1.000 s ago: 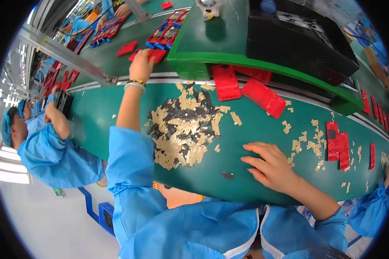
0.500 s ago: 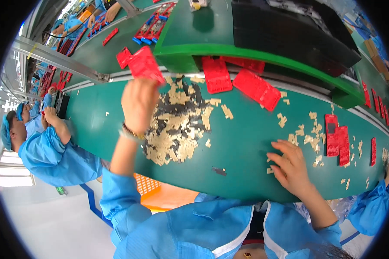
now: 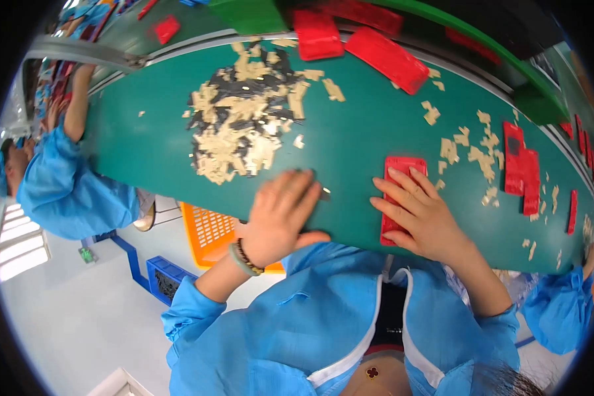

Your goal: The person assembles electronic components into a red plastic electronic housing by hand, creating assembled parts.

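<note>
A red plastic plate (image 3: pixel 395 165) lies on the green table just in front of me. My right hand (image 3: pixel 426 218) rests across it, fingers spread over its top face and left side. To the left, my left hand (image 3: pixel 280 214) is open, palm down at the table's near edge, with its fingers stretched out and its thumb apart. A small dark strip (image 3: pixel 325 193) shows just beside its fingertips. Beyond that hand spreads a heap of cream and black flat pieces (image 3: pixel 241 125).
Two red plates (image 3: pixel 386 59) lie at the table's far edge, below a green-edged shelf (image 3: pixel 435 13). More red plates (image 3: pixel 513 158) and scattered cream pieces (image 3: pixel 485 155) are on the right. An orange basket (image 3: pixel 198 228) stands below the table; a co-worker (image 3: pixel 79 178) is at the left.
My left hand has come back toward me from the far side and no longer holds a red plate. A red plate is now under my right hand. The view has tilted down.
</note>
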{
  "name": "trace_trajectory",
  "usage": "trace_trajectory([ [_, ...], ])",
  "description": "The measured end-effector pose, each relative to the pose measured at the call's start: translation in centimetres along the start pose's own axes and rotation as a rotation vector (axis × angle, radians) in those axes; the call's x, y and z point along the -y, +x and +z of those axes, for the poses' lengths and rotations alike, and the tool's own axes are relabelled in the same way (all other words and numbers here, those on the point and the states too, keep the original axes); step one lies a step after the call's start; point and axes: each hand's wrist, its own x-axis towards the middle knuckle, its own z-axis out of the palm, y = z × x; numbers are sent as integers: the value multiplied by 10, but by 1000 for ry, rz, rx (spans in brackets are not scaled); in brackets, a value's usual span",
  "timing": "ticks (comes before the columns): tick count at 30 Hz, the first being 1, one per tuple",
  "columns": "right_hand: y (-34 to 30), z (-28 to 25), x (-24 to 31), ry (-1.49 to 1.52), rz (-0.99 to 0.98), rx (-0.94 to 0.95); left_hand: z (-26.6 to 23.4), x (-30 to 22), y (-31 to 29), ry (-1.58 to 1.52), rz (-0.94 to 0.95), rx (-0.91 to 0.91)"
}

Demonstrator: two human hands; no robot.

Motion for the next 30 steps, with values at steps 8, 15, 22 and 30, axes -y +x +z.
trace_trajectory([
  [8, 12, -3, -1, 44, -85, 52, 11, 14, -30, -40, 538, -77],
  [15, 34, -5, 14, 505, 167, -347, 13, -14, 61, -1445, -551, -273],
  [22, 67, 0, 12, 1085, 323, -735, 25, -42, 106, -2029, -511, -513],
  [30, 43, -32, -5, 878, 332, -586, 21, -41, 103, -1483, -520, -331],
])
